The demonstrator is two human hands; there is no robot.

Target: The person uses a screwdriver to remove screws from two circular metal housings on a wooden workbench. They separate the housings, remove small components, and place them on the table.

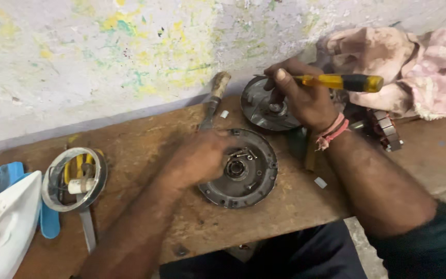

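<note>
Motor covers (243,173): two (round, grey); screwdriver (336,81): one.

Two bare forearms reach forward, hands close together.

The left hand (202,157) comes in from the lower left, forearm slanting up and to the right, wrist straight. It lies palm down with the back of the hand to the camera, fingers curled loosely under and pointing right; its fingertips are hidden. The right hand (300,95) reaches further forward, forearm running from the lower right corner up and to the left, a dark green sleeve at the elbow. Its wrist wears red and pink thread bands. The fingers are closed in a fist-like grip, thumb laid flat on top, pointing right, knuckles turned down and left.
</note>
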